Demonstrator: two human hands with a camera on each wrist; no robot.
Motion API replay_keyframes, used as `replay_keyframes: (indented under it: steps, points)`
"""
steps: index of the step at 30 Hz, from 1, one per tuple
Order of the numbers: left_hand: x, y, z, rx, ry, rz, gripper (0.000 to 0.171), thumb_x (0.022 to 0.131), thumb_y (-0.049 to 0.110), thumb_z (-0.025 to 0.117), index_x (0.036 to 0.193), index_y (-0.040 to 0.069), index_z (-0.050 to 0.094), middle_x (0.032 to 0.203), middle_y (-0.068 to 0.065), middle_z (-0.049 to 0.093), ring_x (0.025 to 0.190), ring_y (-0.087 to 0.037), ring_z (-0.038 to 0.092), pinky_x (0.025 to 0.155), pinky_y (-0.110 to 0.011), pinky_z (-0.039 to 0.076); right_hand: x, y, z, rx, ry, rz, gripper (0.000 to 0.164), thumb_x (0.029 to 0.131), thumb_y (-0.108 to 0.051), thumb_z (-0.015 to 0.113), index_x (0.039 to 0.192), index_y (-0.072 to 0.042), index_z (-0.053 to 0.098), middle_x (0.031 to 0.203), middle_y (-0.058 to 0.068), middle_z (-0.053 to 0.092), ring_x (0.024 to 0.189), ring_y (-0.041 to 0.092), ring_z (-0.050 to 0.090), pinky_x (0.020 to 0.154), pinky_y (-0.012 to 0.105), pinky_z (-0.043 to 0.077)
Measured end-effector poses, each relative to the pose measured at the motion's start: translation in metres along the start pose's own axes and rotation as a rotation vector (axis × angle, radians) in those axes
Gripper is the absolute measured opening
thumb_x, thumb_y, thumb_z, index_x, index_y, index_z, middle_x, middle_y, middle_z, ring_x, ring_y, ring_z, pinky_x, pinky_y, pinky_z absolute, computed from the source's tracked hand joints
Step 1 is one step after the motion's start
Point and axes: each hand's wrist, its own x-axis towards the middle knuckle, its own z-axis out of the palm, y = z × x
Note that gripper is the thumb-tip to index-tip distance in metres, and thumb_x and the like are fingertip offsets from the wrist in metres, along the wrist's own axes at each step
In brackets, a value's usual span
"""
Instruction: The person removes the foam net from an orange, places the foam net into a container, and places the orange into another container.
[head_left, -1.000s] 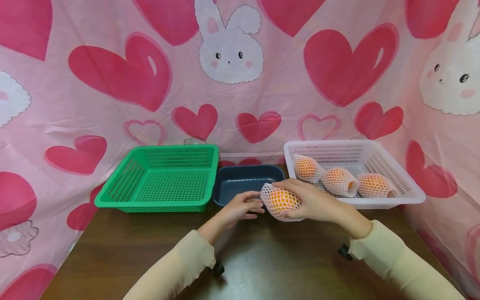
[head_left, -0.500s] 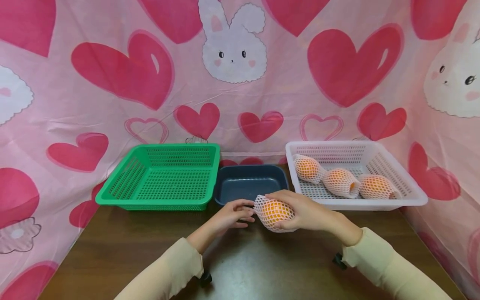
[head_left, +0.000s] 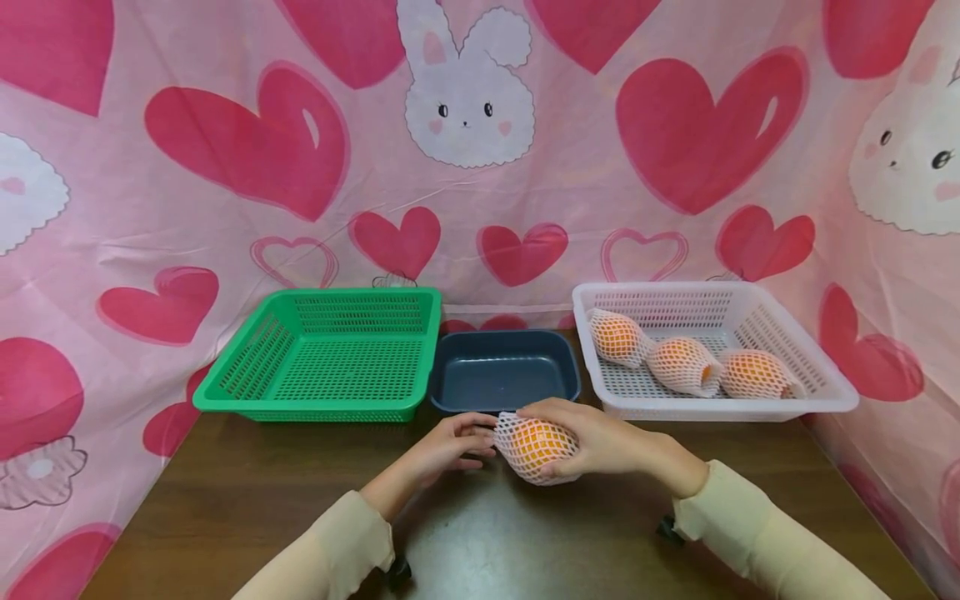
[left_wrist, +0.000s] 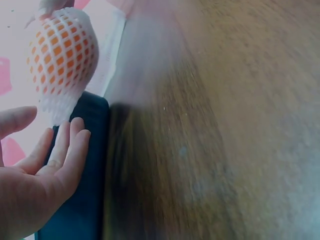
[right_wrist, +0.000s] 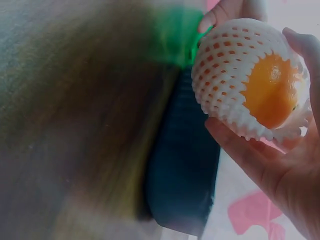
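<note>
An orange (head_left: 540,447) in a white foam net is held above the table by my right hand (head_left: 609,437), its fingers and thumb around the fruit. In the right wrist view, bare peel of the orange (right_wrist: 270,92) shows through the net's open end. My left hand (head_left: 444,448) is beside the narrow gathered end of the net, fingers loosely extended. The left wrist view shows the fingertips of my left hand (left_wrist: 37,185) right at that net end; whether they touch it, I cannot tell.
Behind my hands sits a dark blue tray (head_left: 506,379). To its left stands a green basket (head_left: 315,407). On the right, a white basket (head_left: 720,407) contains three netted oranges (head_left: 678,364). A pink heart-and-rabbit cloth (head_left: 555,183) hangs behind the brown table (head_left: 480,550).
Both hands have moved toward me and slightly left, and the netted orange has come along in the right hand's grip, away from the dark blue tray.
</note>
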Motion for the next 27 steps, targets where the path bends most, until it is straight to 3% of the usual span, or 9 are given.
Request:
replay_keyframes:
  steps: [6,12,18,22,27]
  points:
    - [-0.004,-0.003,-0.005,-0.006,-0.003,0.01,0.042,0.102,0.01,0.062,0.139,-0.007,0.053,0.12,-0.012,0.069,0.109,-0.027,0.068,0.095,-0.053,0.053,0.004,0.006,0.009,0.059,-0.041,-0.059,0.07,0.09,-0.04,0.079,0.149,-0.015,0.051,0.146,0.003,0.053,0.129,0.019,0.052,0.104,0.04,0.047]
    - [-0.009,-0.003,-0.009,0.004,-0.005,-0.006,0.043,0.102,0.014,0.062,0.14,-0.006,0.053,0.124,-0.012,0.068,0.104,-0.02,0.067,0.095,-0.052,0.053,0.007,0.008,0.019,0.061,-0.06,-0.065,0.071,0.09,-0.04,0.079,0.15,-0.014,0.05,0.146,0.007,0.053,0.132,0.023,0.051,0.106,0.042,0.046]
    - [-0.013,-0.001,-0.011,0.01,-0.013,-0.008,0.045,0.103,0.02,0.059,0.14,-0.004,0.054,0.127,-0.01,0.065,0.111,-0.023,0.063,0.098,-0.053,0.051,0.01,0.008,0.028,0.065,-0.069,-0.082,0.071,0.091,-0.039,0.078,0.15,-0.012,0.049,0.149,0.012,0.05,0.135,0.025,0.049,0.109,0.042,0.044]
    - [-0.013,-0.002,-0.01,0.012,0.004,-0.016,0.045,0.101,0.022,0.063,0.138,-0.002,0.056,0.133,-0.012,0.061,0.116,-0.025,0.061,0.098,-0.054,0.051,0.014,0.009,0.032,0.077,-0.07,-0.103,0.072,0.091,-0.038,0.078,0.151,-0.012,0.049,0.149,0.011,0.049,0.134,0.024,0.049,0.108,0.041,0.044]
    - [-0.013,-0.004,-0.008,0.027,0.021,0.002,0.046,0.096,0.02,0.071,0.135,-0.002,0.06,0.131,-0.011,0.064,0.108,-0.02,0.063,0.092,-0.046,0.056,0.021,0.01,0.036,0.082,-0.084,-0.143,0.071,0.092,-0.038,0.077,0.152,-0.011,0.047,0.149,0.007,0.049,0.134,0.021,0.049,0.108,0.039,0.044]
